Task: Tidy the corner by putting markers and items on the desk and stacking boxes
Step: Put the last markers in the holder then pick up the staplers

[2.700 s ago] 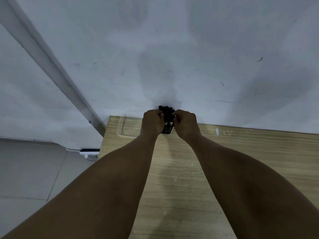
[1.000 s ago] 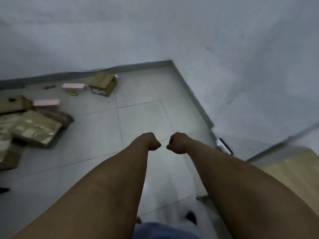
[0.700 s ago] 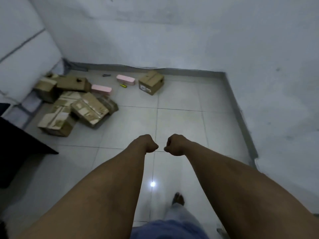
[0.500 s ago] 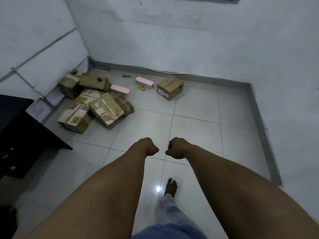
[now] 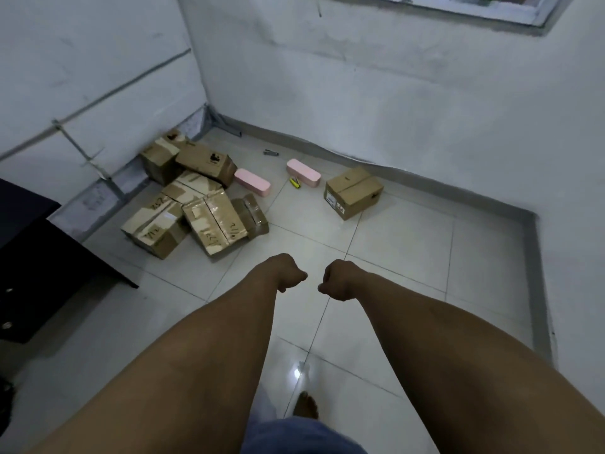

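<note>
Both arms reach forward over the tiled floor. My left hand [image 5: 288,271] and my right hand [image 5: 337,280] are curled into fists and hold nothing. In the far left corner lies a jumble of several cardboard boxes [image 5: 196,198]. One more cardboard box [image 5: 353,193] stands apart to the right, near the wall. Two pink oblong cases [image 5: 252,182] [image 5: 303,172] lie between them. A yellow marker [image 5: 295,183] lies beside the farther pink case. A small dark item [image 5: 271,153] rests by the baseboard.
A black desk [image 5: 39,257] juts in from the left edge. White walls meet at the corner behind the boxes, with a grey baseboard [image 5: 425,181] along them. A window sill [image 5: 491,8] shows at the top right. My bare foot [image 5: 306,404] stands on the glossy tiles.
I turned from the wooden desk, where both hands held a dark bundle, to face the corner. My hands are now empty fists, and the boxes have drawn nearer.
</note>
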